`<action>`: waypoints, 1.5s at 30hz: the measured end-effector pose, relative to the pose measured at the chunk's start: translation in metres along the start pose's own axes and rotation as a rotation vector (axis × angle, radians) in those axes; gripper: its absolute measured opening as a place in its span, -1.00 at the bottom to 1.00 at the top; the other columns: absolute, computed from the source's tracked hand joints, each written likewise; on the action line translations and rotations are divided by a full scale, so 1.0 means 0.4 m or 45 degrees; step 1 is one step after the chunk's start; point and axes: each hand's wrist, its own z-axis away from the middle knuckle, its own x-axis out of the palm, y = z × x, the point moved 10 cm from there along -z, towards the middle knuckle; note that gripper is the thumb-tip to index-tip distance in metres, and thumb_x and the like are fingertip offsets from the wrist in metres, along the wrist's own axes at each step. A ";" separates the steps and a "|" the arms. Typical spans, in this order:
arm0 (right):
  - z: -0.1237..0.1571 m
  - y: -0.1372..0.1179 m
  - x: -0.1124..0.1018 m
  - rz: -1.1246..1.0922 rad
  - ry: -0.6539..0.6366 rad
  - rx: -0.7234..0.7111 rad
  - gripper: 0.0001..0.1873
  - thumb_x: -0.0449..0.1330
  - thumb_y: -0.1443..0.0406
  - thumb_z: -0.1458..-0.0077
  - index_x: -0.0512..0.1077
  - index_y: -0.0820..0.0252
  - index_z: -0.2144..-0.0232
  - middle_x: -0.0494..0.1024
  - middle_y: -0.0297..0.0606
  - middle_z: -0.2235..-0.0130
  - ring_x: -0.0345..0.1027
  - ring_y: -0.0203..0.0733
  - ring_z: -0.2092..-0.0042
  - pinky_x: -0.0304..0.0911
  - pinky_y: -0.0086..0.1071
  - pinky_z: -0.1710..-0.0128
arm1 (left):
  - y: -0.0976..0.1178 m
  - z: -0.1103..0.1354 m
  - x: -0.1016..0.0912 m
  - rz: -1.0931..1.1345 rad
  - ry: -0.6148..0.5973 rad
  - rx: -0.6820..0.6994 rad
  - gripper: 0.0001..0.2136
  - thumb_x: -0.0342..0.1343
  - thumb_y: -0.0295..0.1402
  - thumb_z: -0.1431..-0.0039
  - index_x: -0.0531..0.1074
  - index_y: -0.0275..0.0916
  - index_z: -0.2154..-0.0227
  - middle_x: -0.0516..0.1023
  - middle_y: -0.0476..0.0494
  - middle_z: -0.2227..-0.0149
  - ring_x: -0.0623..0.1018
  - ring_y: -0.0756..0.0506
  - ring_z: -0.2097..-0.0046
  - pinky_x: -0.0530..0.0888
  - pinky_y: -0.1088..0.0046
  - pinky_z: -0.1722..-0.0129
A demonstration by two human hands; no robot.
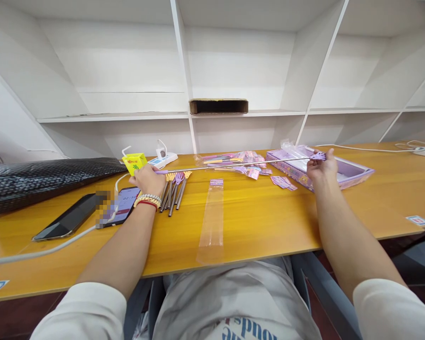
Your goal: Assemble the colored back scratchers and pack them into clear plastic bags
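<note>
A telescopic back scratcher (pixel 233 165) is stretched out level between my hands, above the table. My left hand (pixel 149 180) is closed round its purple handle end. At the other end, my right hand (pixel 322 167) grips the purple claw-shaped head. Beside my left hand lie several collapsed back scratchers (pixel 173 191) with yellow and purple heads. A clear plastic sleeve (pixel 212 219) with a purple top lies flat in front of me. Behind the rod is a pile of packaged back scratchers and cards (pixel 242 160).
A purple box (pixel 357 174) holding clear plastic stands at the right, near small cards (pixel 283 183). At left are two phones (pixel 69 217), a white cable (pixel 38 254), a yellow carton (pixel 134 162), a power strip (pixel 163 160) and a black wrapped bundle (pixel 53 182). White shelves hold a cardboard box (pixel 218 106).
</note>
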 end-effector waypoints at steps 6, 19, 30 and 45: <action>0.003 -0.012 0.008 -0.039 -0.057 -0.041 -0.63 -0.18 0.11 -0.25 0.23 0.19 0.45 0.42 -0.36 0.50 0.20 -0.43 0.60 -0.01 -0.57 0.72 | 0.010 0.000 0.019 -0.045 -0.051 0.069 -0.92 0.01 -0.39 0.08 0.36 -0.21 0.46 0.45 -0.21 0.38 0.37 -0.29 0.12 0.15 0.12 0.12; 0.025 -0.038 0.048 -0.029 -0.277 -0.149 -0.44 -0.25 -0.18 -0.03 0.27 0.09 0.42 0.45 -0.28 0.35 0.17 -0.33 0.55 -0.01 -0.45 0.65 | -0.007 -0.003 0.107 -0.105 -0.374 0.067 -0.82 0.08 -0.30 0.13 0.47 -0.24 0.43 0.52 -0.31 0.39 0.47 -0.34 0.20 0.31 0.16 0.21; 0.039 -0.044 0.071 0.000 -0.398 -0.180 -0.41 -0.23 -0.19 0.02 0.30 0.09 0.36 0.46 -0.23 0.28 0.22 -0.29 0.53 0.00 -0.44 0.65 | -0.009 0.003 0.111 -0.089 -0.402 0.053 -0.79 0.08 -0.30 0.13 0.49 -0.26 0.41 0.52 -0.32 0.40 0.47 -0.35 0.21 0.32 0.12 0.19; -0.008 -0.017 0.006 -0.232 -0.103 -0.005 -0.56 -0.20 -0.01 -0.13 0.09 0.16 0.59 0.01 -0.47 0.69 -0.07 -0.39 0.67 -0.09 -0.51 0.70 | 0.013 0.022 0.022 -0.001 -0.175 -0.033 -0.71 0.07 -0.29 0.08 0.45 -0.25 0.25 0.41 -0.32 0.12 0.34 -0.34 0.02 0.24 0.09 0.04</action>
